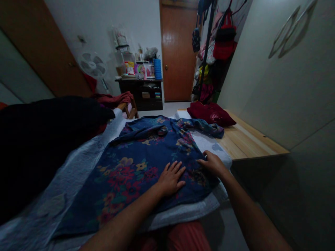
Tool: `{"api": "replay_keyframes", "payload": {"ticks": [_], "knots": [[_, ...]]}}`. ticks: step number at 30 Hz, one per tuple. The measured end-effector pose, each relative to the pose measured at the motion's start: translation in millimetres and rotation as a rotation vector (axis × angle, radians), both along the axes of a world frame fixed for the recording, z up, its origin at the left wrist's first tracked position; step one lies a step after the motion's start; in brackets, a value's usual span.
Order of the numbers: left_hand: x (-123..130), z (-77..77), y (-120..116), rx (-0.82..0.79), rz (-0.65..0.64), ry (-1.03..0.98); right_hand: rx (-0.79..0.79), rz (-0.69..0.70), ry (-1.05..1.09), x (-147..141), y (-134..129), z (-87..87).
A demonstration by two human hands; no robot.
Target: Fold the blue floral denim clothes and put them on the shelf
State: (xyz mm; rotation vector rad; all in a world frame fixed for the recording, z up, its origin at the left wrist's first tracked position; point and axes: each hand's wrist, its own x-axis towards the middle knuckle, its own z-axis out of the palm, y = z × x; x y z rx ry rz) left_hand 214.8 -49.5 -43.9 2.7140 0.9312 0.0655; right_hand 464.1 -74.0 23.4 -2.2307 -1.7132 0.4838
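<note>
Garment: blue floral top [136, 157], spread flat on the pale quilted cover [78, 174] of the bed, neckline away from me, hem toward me.
My left hand [170, 179]: palm down, fingers splayed flat on the cloth near the hem. Holding nothing, only pressing.
My right hand [213, 163]: flat on the right edge of the top, where it meets the cover. Fingers loosely out; no pinch that I can see.
Sleeve [206, 128]: bunched and wrinkled at the far right, lying toward the wooden board [248, 141].
Handling, my estimate: thin woven fabric, light and limp. Will not hold a shape, will drag and crease if pulled from one point. Low slip against the quilted cover.
Where to hold: by the side seam or hem corners, both hands apart, so the panel stays taut. Shoulder seams would serve for lifting.
Nearby: dark red cloth [210, 114] on the board, apart from the top; dark heap [39, 139] to my left.
</note>
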Motion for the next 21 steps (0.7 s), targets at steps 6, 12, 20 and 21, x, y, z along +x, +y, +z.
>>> {"api": "replay_keyframes", "payload": {"ticks": [6,12,20,21], "knots": [[-23.4,11.5,-17.0,-0.049,-0.037,0.05,0.032,0.02,0.041,4.8,-31.0,-12.0],[4.7,20.4,-24.8,-0.101,-0.042,-0.105,0.068,0.012,0.08,6.7,-36.2,-13.2],[29.5,11.7,-41.3,-0.159,-0.168,-0.119,-0.057,0.152,0.317,27.8,-56.9,-8.6],[27.4,13.8,-41.6,-0.177,-0.19,-0.123,-0.079,0.159,0.287,29.7,-58.9,-5.0]]}}
